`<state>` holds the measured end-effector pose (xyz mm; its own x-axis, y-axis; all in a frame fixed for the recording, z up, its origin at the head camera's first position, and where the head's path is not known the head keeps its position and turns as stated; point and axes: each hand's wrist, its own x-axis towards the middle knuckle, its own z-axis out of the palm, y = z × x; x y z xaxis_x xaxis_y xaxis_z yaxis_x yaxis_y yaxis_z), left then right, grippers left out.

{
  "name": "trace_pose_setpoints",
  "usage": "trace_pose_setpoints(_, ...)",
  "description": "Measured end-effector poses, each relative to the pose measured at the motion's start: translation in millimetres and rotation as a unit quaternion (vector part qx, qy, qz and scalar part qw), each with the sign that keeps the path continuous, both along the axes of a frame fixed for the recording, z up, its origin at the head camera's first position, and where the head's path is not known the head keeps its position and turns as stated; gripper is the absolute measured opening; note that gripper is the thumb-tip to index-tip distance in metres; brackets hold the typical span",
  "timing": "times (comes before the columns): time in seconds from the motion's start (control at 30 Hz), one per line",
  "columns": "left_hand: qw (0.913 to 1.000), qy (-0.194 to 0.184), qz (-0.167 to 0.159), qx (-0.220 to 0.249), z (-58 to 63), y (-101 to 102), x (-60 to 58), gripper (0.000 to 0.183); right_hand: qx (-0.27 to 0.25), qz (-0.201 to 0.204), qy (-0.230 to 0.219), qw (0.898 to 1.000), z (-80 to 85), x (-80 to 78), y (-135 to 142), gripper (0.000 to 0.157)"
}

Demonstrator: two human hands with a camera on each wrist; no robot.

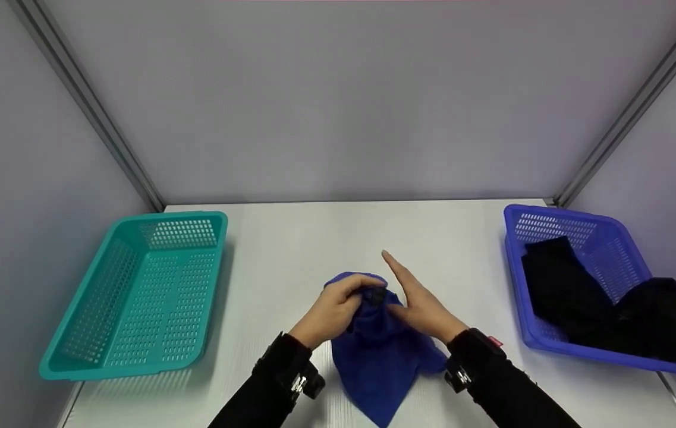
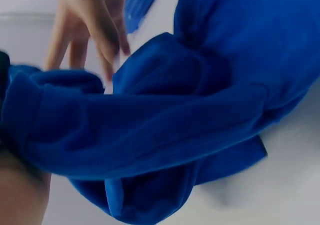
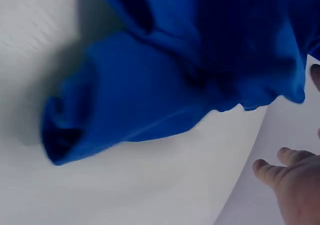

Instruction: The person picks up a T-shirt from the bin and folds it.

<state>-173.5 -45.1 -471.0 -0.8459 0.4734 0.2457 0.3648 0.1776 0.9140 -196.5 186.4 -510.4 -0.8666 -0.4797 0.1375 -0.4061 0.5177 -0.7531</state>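
Observation:
A bunched blue garment [image 1: 376, 368] hangs and lies over the middle of the table, with a dark patch near its top. My left hand [image 1: 335, 306] grips its upper part with curled fingers. To the right of it, my right hand [image 1: 427, 306] has its fingers spread and straight, thumb beside the cloth; whether the thumb touches cannot be told. In the left wrist view a long tube-like fold of the garment [image 2: 150, 130] crosses the picture, with the spread right hand [image 2: 90, 20] behind it. A sleeve-like end of the garment [image 3: 135, 90] shows an opening in the right wrist view.
A teal perforated basket [image 1: 213, 285], with nothing visible in it, stands at the left of the white table [image 1: 278, 238]. At the right, a blue-violet basket [image 1: 516, 285] holds black cloth [image 1: 575, 297], partly draped over its rim. Grey panels [image 1: 361, 107] enclose the back and sides.

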Motion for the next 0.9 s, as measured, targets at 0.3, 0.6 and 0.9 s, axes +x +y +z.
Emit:
trace_pose_setpoints(0.3, 0.9941, 0.084, -0.065, -0.02, 1.9, 7, -3.9, 0.035, 0.009, -0.045, 0.028, 0.999, 7.8, -17.7, -4, 0.019)
trace_pose_setpoints(0.6, 0.9938, 0.07, -0.082, -0.025, 2.9, 4, -4.3, 0.033, 0.049, 0.099, 0.032, 0.993, 10.0, -18.3, -11, 0.058)
trace_pose_setpoints(0.9, 0.9821, 0.071, 0.004, -0.174, -3.9, -6, -5.0, 0.066, -0.008, -0.187, 0.044, 0.981, 22.5, -29.0, -4, 0.018)
